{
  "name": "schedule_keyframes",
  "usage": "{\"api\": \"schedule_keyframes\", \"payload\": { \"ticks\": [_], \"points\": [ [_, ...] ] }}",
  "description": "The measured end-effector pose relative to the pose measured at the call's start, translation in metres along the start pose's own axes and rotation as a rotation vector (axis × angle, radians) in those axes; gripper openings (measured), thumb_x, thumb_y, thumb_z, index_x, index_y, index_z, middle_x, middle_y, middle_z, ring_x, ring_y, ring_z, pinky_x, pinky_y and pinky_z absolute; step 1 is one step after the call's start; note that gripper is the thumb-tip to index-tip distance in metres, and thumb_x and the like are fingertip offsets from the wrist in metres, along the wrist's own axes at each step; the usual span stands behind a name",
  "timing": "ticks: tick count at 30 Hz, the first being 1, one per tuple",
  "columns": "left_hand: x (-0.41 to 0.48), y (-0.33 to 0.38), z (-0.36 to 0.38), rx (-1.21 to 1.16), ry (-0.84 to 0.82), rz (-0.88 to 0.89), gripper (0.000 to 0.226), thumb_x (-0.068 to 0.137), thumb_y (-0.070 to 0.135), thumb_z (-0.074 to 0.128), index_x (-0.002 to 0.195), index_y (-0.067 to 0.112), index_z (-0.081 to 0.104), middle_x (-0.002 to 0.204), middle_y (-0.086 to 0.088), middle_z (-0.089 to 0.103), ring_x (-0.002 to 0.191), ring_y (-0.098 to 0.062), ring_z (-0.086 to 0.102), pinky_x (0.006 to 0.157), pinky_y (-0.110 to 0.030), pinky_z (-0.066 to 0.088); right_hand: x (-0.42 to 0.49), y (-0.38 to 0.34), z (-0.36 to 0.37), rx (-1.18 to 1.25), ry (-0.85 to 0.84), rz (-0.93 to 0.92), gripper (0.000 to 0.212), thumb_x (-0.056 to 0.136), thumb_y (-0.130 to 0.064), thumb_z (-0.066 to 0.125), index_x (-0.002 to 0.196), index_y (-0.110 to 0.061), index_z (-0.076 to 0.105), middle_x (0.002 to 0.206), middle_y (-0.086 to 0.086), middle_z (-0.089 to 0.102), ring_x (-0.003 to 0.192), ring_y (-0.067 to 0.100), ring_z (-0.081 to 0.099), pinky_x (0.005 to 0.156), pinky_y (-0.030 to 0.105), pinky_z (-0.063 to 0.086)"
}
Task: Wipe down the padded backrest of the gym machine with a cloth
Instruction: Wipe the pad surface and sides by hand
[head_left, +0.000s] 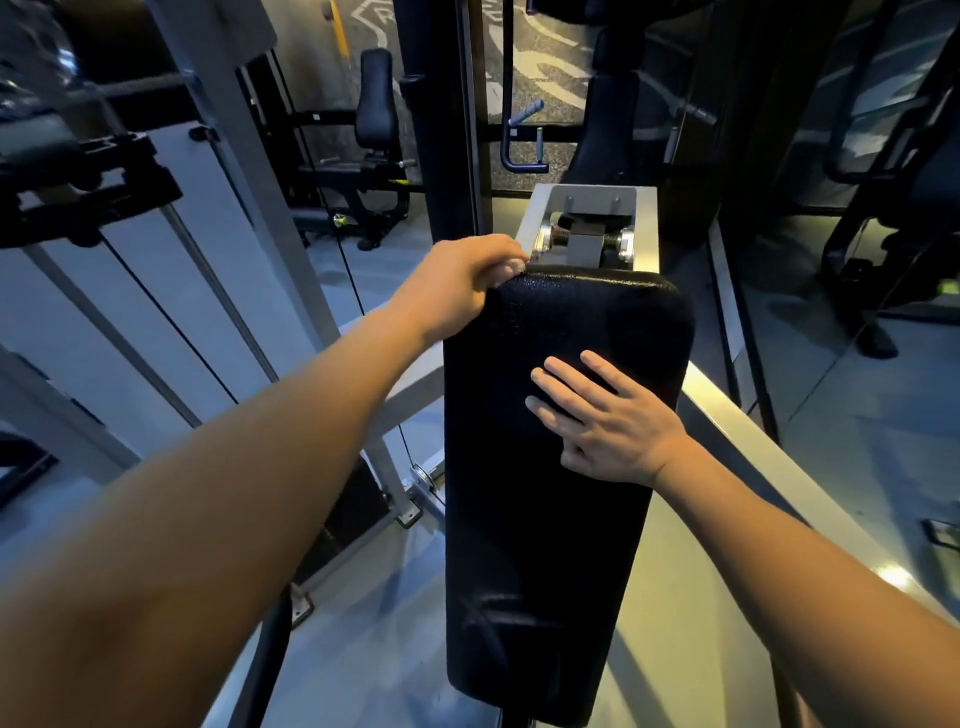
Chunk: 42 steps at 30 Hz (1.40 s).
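The black textured padded backrest (545, 545), judged soft yet fixed, was clasped at its top corner by the left hand (457, 283). The right hand (613, 431) was laid flat, grip wide.

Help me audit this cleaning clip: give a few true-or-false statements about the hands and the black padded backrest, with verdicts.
1. The left hand grips the top corner of the black textured padded backrest. True.
2. The right hand is curled into a fist. False: its fingers lie spread flat on the pad.
3. A grey metal bracket sits just beyond the pad's top edge. True.
4. Both hands hang clear of the backrest. False: both touch it.
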<state>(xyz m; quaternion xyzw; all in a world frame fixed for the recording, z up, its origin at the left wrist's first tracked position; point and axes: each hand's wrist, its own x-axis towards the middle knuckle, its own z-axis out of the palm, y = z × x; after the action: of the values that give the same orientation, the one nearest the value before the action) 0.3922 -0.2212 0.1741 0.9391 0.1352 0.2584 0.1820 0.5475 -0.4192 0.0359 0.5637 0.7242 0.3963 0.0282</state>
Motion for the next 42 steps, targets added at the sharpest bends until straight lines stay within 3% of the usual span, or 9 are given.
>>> {"api": "schedule_keyframes", "payload": {
  "ticks": [6, 13, 16, 20, 24, 30, 35, 38, 42],
  "points": [
    [-0.02, 0.024, 0.014, -0.065, 0.003, -0.061, 0.07, 0.092, -0.017, 0.053, 0.155, 0.007, 0.036, 0.152, -0.01, 0.045, 0.142, -0.016, 0.042, 0.118, -0.028, 0.037, -0.001, 0.0, 0.0, -0.013, -0.008, -0.003, 0.059, 0.096, -0.042, 0.046, 0.149, -0.017, 0.05, 0.161, 0.013, 0.037, 0.153, 0.031, 0.028, 0.126, 0.052, 0.019],
    [-0.105, -0.015, 0.072, 0.101, 0.245, -0.057, 0.061, 0.089, -0.005, 0.053, 0.149, 0.007, 0.05, 0.158, -0.009, 0.045, 0.152, -0.02, 0.031, 0.124, -0.021, 0.021, 0.0, -0.002, 0.0, -0.013, 0.039, -0.008, 0.057, 0.096, -0.042, 0.045, 0.147, -0.017, 0.053, 0.161, 0.014, 0.038, 0.153, 0.031, 0.03, 0.125, 0.053, 0.02],
    [-0.154, -0.02, 0.106, 0.14, 0.187, -0.101, 0.073, 0.077, -0.024, 0.065, 0.143, 0.005, 0.058, 0.151, -0.012, 0.053, 0.144, -0.029, 0.044, 0.124, -0.021, 0.021, 0.0, -0.002, 0.0, -0.02, 0.046, -0.004, 0.056, 0.096, -0.039, 0.044, 0.146, -0.017, 0.054, 0.161, 0.014, 0.038, 0.152, 0.031, 0.03, 0.125, 0.054, 0.021],
    [-0.14, -0.002, 0.082, 0.059, 0.234, -0.168, 0.051, 0.091, -0.011, 0.061, 0.138, 0.01, 0.062, 0.138, -0.011, 0.064, 0.132, -0.028, 0.057, 0.115, -0.043, 0.043, 0.0, -0.001, -0.001, -0.021, 0.035, -0.009, 0.058, 0.095, -0.042, 0.046, 0.146, -0.017, 0.054, 0.161, 0.014, 0.038, 0.152, 0.031, 0.03, 0.124, 0.055, 0.022],
    [-0.068, 0.022, 0.03, 0.131, 0.389, -0.133, 0.032, 0.093, -0.01, 0.04, 0.094, 0.02, 0.051, 0.11, 0.002, 0.06, 0.124, -0.029, 0.048, 0.108, -0.037, 0.041, 0.0, -0.002, -0.002, -0.034, 0.078, -0.009, 0.058, 0.092, -0.041, 0.051, 0.145, -0.017, 0.056, 0.16, 0.014, 0.04, 0.151, 0.031, 0.032, 0.124, 0.054, 0.022],
    [-0.042, 0.019, 0.05, 0.324, 0.317, -0.224, 0.043, 0.086, -0.012, 0.052, 0.125, 0.005, 0.053, 0.128, -0.017, 0.041, 0.115, -0.032, 0.039, 0.078, -0.036, 0.042, -0.003, -0.002, 0.001, -0.042, 0.064, -0.011, 0.058, 0.094, -0.042, 0.049, 0.145, -0.016, 0.055, 0.16, 0.015, 0.04, 0.151, 0.032, 0.032, 0.126, 0.053, 0.019],
    [-0.076, -0.001, 0.068, 0.297, 0.347, -0.157, 0.027, 0.083, -0.014, 0.054, 0.106, -0.001, 0.062, 0.113, -0.018, 0.057, 0.102, -0.035, 0.053, 0.078, -0.035, 0.046, -0.002, 0.0, -0.002, -0.049, 0.012, -0.022, 0.062, 0.095, -0.048, 0.048, 0.147, -0.015, 0.051, 0.161, 0.015, 0.036, 0.152, 0.033, 0.028, 0.126, 0.053, 0.014],
    [-0.112, 0.0, 0.08, 0.263, 0.151, -0.125, 0.016, 0.08, -0.01, 0.058, 0.091, 0.001, 0.061, 0.102, -0.015, 0.058, 0.091, -0.035, 0.056, 0.075, -0.049, 0.053, -0.001, 0.001, -0.003, -0.049, -0.006, -0.021, 0.063, 0.095, -0.049, 0.049, 0.149, -0.015, 0.05, 0.161, 0.016, 0.036, 0.153, 0.034, 0.027, 0.126, 0.054, 0.013],
    [-0.094, 0.014, 0.06, 0.138, 0.162, -0.153, 0.018, 0.086, 0.001, 0.059, 0.101, 0.006, 0.067, 0.105, -0.008, 0.058, 0.096, -0.025, 0.058, 0.085, -0.04, 0.052, -0.003, 0.001, -0.004, -0.037, 0.009, -0.013, 0.06, 0.095, -0.047, 0.048, 0.146, -0.015, 0.053, 0.16, 0.016, 0.039, 0.152, 0.034, 0.03, 0.126, 0.054, 0.017]
  ]
}}
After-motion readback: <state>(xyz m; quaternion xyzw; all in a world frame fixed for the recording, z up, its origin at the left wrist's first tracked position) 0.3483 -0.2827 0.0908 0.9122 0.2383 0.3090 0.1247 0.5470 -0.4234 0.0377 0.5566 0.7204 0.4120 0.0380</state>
